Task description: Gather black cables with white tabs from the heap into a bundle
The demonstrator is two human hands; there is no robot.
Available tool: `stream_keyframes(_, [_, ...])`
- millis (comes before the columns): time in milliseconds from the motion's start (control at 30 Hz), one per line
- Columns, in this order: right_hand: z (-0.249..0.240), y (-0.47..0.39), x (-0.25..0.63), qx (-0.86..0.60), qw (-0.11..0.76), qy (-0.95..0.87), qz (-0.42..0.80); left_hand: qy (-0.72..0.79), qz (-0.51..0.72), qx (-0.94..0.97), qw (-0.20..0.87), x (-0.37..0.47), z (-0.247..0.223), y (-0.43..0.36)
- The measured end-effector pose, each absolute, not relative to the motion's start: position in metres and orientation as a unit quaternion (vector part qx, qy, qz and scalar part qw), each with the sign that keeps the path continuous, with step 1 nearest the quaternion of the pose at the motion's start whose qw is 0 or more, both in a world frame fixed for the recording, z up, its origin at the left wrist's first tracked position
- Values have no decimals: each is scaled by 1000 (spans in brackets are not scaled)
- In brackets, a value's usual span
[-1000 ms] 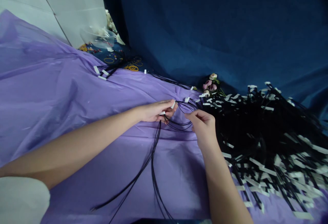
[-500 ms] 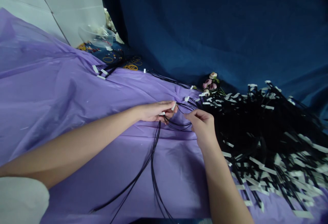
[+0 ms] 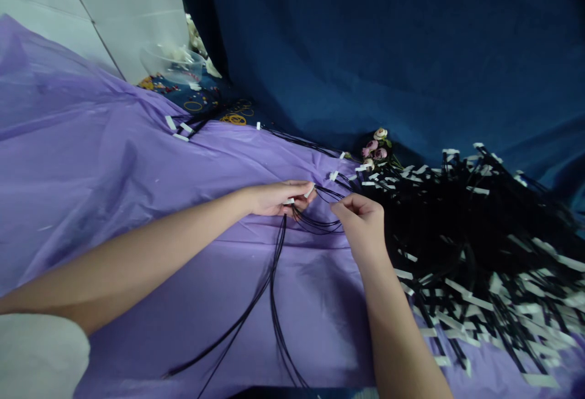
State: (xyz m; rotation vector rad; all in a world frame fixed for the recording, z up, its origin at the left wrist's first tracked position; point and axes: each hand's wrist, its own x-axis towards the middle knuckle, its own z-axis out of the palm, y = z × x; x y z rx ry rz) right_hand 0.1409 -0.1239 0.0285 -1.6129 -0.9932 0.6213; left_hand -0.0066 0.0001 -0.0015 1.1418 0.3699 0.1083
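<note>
Near the middle of the view, my left hand (image 3: 283, 198) is closed on thin black cables with small white connectors. One white connector (image 3: 309, 190) shows at its thumb tip and another (image 3: 289, 201) beside the fingers. From this hand black cables (image 3: 275, 259) hang down across the purple cloth toward the bottom edge. Other black cables (image 3: 320, 223) curve over to my right hand (image 3: 361, 216), whose thumb and forefinger are pinched on them. The right hand's other fingers are curled and partly hidden.
A large pile of black cables with white connectors (image 3: 439, 228) lies at the right on the purple cloth (image 3: 150, 192). Small roses (image 3: 377, 146) stand behind it. At the back left are a clear bowl (image 3: 173, 64), rubber bands (image 3: 234, 119) and more cables (image 3: 198, 122).
My right hand has shifted very slightly to the right. The connector at my left thumb has tilted and dropped a little, and both hands keep their hold on the cables.
</note>
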Motion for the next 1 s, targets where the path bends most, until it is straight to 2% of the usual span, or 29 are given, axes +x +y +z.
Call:
stream_keyframes(200, [27,-125,141,-668,542,-469,203,179,50,533,826,-7,1,-1])
stream_keyframes(467, [22,-126,141,-658,477,-580,59,177,47,522,833,-7,-3,1])
stream_keyframes(1000, [-2,-116,139,-607,453,-651,-49,183,46,530,827,-11,-3,-1])
